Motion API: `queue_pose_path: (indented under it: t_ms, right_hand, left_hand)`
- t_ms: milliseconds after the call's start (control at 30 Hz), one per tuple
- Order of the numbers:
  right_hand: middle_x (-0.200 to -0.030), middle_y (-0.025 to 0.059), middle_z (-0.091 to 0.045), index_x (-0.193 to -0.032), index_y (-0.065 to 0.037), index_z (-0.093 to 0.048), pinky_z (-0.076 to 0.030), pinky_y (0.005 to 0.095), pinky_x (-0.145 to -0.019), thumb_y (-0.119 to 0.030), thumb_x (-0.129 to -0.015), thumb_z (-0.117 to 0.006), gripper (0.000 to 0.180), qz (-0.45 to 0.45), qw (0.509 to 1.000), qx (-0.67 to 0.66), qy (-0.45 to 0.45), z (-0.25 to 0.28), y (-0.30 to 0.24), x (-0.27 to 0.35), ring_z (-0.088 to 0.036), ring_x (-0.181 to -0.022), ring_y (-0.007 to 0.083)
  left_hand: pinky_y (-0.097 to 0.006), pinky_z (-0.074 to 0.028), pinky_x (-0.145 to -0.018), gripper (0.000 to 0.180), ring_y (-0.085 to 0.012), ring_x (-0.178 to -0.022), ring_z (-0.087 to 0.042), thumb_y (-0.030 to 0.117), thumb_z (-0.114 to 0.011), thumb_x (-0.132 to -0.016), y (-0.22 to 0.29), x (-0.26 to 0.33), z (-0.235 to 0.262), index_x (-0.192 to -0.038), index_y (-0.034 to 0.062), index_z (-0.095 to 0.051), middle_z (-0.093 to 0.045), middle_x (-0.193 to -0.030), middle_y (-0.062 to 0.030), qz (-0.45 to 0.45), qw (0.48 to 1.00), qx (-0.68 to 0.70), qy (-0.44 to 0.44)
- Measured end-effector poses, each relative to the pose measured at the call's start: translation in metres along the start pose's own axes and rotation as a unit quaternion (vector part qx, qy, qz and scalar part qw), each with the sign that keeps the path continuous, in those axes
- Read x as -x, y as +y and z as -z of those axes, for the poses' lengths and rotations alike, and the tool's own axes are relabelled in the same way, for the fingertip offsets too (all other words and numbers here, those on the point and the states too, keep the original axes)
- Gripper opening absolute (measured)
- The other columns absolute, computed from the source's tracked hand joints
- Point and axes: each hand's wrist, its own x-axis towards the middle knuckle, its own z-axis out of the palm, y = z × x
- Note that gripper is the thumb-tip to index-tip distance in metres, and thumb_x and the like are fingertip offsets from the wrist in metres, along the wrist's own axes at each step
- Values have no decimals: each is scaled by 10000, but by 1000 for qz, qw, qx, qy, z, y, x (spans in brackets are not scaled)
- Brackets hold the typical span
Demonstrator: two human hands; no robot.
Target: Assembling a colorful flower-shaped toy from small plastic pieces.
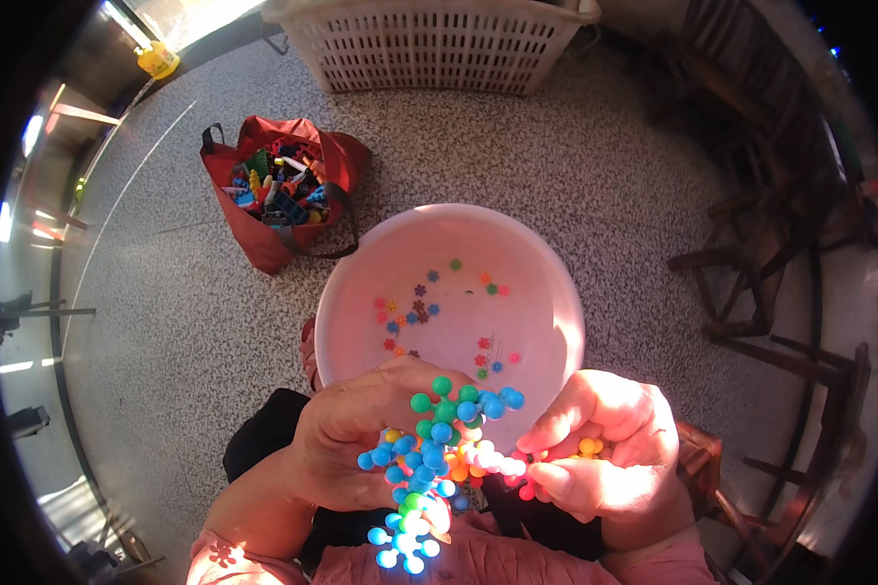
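Note:
My left hand (346,434) is closed round a cluster of knobbed, flower-shaped plastic building pieces (424,458). Blue and green pieces make up most of it, and an orange and pink arm juts toward the right. At the end of that arm, my right hand (619,448) pinches a red knobbed piece (528,490) between thumb and forefinger. A yellow knobbed piece (590,447) shows among the curled fingers of the same hand. Beyond both hands stands a pink basin (330,302), with several loose flower-shaped pieces (419,308) scattered over its bottom.
Left of the basin, a red bag (254,244) with dark handles gapes, full of mixed toy parts (283,185). A white slatted basket (429,54) stands at the far side of the speckled floor (595,146). Dark wooden chairs (751,263) line the right.

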Motion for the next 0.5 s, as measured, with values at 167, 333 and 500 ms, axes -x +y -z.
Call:
queue_pose_path:
  t_ms: [167,333,500]
  right_hand:
    - [-884,109,-620,-863,26,-522,-468,235,-708,37,-773,-589,113,-10,999,-33,5,-3,0,-2,-584,-805,115]
    - [-852,111,-617,-866,27,-518,-454,209,-597,32,-787,-574,97,-12,1000,0,11,-3,-1,-2,-572,-705,92]
    - [-747,87,-592,-875,25,-513,-373,194,-416,34,-814,-534,65,-34,997,-62,2,-3,2,-7,-496,-492,59]
  left_hand:
    - [-360,-390,-846,375,-256,-997,-549,141,-749,-637,3,4,-5,-962,24,-603,-609,-1021,-114,68,996,38,53]
    - [-350,-405,-834,377,-235,-988,-546,99,-769,-601,6,6,-8,-940,28,-619,-612,-1013,-104,109,988,81,74]
    - [-345,-410,-835,385,-226,-987,-544,70,-764,-602,4,5,-4,-955,20,-620,-608,-1029,-110,94,993,34,57]
